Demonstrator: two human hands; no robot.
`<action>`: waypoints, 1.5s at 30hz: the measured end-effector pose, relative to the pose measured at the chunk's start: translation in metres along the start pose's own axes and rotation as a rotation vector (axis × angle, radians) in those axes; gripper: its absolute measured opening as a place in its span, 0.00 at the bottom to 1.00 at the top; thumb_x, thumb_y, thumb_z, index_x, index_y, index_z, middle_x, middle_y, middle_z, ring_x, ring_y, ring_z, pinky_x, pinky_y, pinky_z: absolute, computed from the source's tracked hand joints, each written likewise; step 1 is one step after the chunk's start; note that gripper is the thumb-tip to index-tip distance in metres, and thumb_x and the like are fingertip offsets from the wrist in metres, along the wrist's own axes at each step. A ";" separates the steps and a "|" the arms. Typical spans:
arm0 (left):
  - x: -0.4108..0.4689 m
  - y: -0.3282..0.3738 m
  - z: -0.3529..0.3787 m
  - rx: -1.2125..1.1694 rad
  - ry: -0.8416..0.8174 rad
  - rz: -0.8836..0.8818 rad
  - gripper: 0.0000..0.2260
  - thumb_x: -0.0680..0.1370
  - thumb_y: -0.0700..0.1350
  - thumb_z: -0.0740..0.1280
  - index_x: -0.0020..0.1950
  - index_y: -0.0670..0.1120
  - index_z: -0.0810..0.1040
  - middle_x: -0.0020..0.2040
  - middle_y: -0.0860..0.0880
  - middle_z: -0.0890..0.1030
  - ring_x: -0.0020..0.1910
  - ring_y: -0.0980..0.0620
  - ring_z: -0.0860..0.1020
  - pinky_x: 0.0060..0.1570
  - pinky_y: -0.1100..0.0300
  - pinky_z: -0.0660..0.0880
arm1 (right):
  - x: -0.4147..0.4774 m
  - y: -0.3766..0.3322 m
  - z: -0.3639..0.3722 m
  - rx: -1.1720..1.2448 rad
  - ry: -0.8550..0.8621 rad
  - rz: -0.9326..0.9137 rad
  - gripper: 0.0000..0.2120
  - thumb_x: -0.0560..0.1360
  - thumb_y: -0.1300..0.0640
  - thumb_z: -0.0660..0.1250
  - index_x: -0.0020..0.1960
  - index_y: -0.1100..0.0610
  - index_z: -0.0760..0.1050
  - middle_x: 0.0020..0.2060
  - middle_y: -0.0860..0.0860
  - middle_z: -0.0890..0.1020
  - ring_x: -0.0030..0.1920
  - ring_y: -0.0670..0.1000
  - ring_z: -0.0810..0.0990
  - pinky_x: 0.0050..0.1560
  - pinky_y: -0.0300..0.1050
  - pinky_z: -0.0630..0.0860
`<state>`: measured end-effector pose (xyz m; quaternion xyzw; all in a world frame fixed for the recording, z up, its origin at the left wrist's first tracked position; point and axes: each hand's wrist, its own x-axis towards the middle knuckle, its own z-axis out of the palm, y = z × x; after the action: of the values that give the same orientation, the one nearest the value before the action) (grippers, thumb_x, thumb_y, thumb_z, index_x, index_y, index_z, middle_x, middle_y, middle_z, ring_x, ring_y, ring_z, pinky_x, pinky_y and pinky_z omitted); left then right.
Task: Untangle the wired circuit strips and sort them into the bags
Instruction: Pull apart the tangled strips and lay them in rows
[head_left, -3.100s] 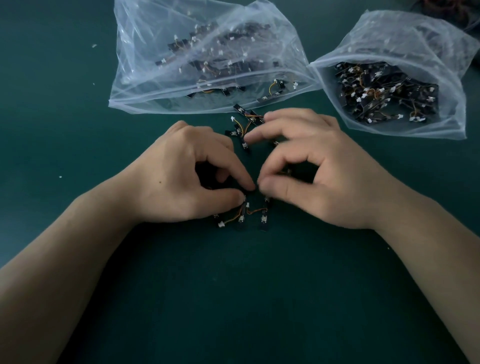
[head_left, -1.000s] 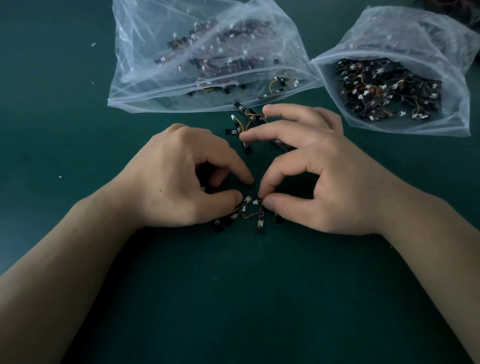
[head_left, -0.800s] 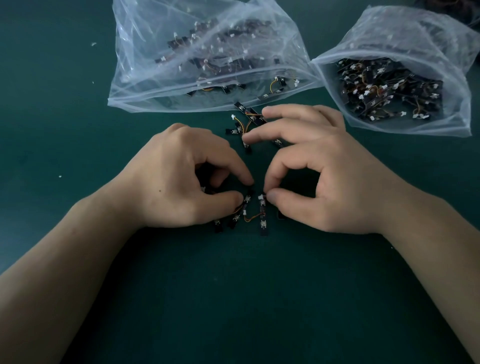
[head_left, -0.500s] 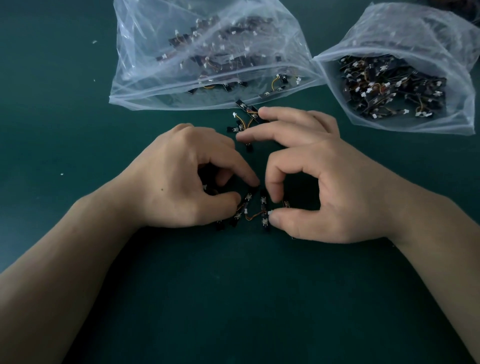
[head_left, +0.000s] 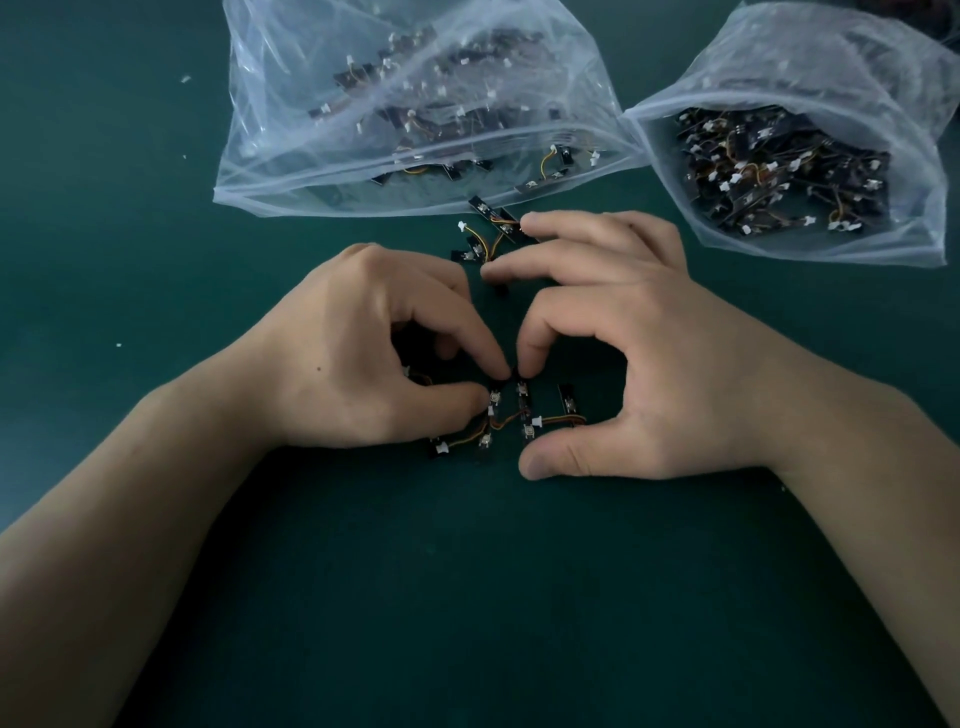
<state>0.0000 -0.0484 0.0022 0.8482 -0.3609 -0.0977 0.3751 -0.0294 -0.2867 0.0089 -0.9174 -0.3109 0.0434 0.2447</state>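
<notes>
The tangled strips lay between both hands on the green table; the left hand pinched one strip; the right hand pressed a forefinger on another, and I couldn't tell whether it gripped; the wide bag sat at twelve o'clock, the fuller bag at two.

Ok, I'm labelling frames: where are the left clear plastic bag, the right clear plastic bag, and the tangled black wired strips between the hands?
Left clear plastic bag (head_left: 270, 171): head view, bare lower-left wall.
Right clear plastic bag (head_left: 831, 62): head view, bare upper wall.
Tangled black wired strips (head_left: 522, 397): head view, middle strip.
</notes>
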 end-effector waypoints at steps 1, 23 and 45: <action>0.000 0.000 0.000 0.009 0.002 0.002 0.07 0.69 0.47 0.77 0.45 0.57 0.89 0.39 0.52 0.81 0.37 0.48 0.80 0.37 0.54 0.73 | 0.000 0.000 0.000 -0.005 0.001 0.002 0.23 0.62 0.28 0.75 0.46 0.43 0.78 0.74 0.40 0.71 0.82 0.44 0.52 0.80 0.51 0.44; -0.001 0.003 -0.005 -0.090 0.018 -0.131 0.20 0.61 0.36 0.62 0.47 0.52 0.82 0.34 0.51 0.79 0.27 0.55 0.71 0.30 0.69 0.66 | -0.009 0.027 -0.014 0.167 0.072 0.159 0.57 0.58 0.23 0.74 0.81 0.33 0.53 0.75 0.32 0.66 0.78 0.38 0.55 0.76 0.41 0.55; 0.000 0.004 -0.004 -0.002 0.007 -0.150 0.15 0.62 0.41 0.66 0.45 0.55 0.83 0.34 0.53 0.78 0.29 0.53 0.72 0.31 0.68 0.66 | -0.004 0.042 -0.009 0.064 0.323 0.167 0.09 0.75 0.47 0.70 0.52 0.48 0.78 0.39 0.43 0.78 0.39 0.48 0.76 0.43 0.49 0.75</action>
<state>-0.0003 -0.0477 0.0075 0.8729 -0.2950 -0.1230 0.3686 -0.0079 -0.3214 -0.0035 -0.9269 -0.1887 -0.0743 0.3159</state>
